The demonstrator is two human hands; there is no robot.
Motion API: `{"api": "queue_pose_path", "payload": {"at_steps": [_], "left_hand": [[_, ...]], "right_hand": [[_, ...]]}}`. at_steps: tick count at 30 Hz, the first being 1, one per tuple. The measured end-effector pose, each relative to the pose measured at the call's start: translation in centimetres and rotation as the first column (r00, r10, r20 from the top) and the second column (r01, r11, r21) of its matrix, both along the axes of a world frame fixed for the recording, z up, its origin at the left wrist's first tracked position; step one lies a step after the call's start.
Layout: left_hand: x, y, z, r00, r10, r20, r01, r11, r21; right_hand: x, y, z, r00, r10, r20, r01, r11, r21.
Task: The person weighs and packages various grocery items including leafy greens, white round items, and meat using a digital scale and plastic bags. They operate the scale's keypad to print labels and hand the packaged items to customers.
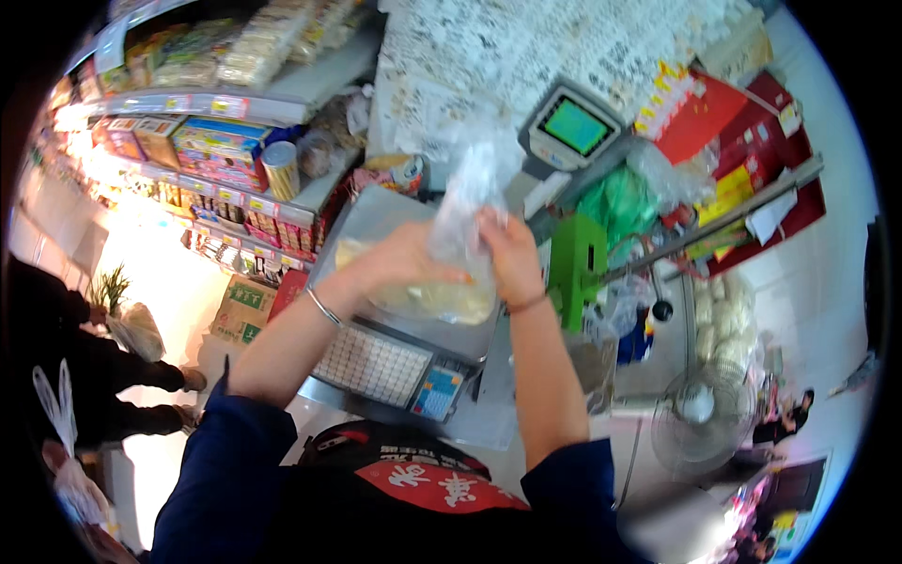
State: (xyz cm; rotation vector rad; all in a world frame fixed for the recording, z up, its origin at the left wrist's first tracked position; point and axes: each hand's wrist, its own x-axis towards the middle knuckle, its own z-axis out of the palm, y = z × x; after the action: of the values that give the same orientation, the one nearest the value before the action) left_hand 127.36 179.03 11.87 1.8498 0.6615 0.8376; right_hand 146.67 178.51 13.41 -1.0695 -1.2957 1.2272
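Observation:
My right hand (511, 257) grips the gathered top of a clear plastic bag (468, 204) above a weighing scale's metal platform (377, 204). Pale yellowish food pieces (440, 299) lie in the bag's lower part, on or just over the platform. My left hand (409, 257) is at the bag's left side, its fingers stretched across it; blur hides whether they grip the plastic. The scale's white keypad (377, 363) faces me. Its display (576, 125) stands on a post beyond the platform, with a lit green screen.
A green device (576, 271) stands right of my right hand, near a green plastic bag (620, 201) and a metal bar (719, 218). Stocked shelves (211, 104) run along the left. A person in dark clothes (63, 352) stands at lower left. A fan (697, 416) is at lower right.

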Motion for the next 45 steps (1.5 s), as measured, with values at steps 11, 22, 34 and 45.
{"api": "queue_pose_path", "payload": {"at_steps": [11,22,34,45], "left_hand": [[11.0,-9.8,2.2,0.946,-0.286,0.15,0.205,0.891,0.405],[27.9,-17.5,0.8,0.944,-0.128,-0.304,0.319,0.595,0.738],[32.4,-8.2,-1.7,0.967,0.192,0.17,0.065,0.457,-0.887],[25.6,-4.6,-3.7,0.843,0.467,0.265,0.048,0.425,-0.904]], "right_hand": [[4.7,-18.7,8.4,0.936,-0.2,0.291,-0.016,0.798,0.602],[19.9,-27.7,-16.3,0.255,-0.529,0.809,0.386,0.823,0.417],[26.2,-15.3,-9.6,0.777,-0.354,0.521,0.339,0.932,0.128],[23.8,-12.1,5.3,0.572,-0.745,0.345,0.557,0.66,0.504]]}}
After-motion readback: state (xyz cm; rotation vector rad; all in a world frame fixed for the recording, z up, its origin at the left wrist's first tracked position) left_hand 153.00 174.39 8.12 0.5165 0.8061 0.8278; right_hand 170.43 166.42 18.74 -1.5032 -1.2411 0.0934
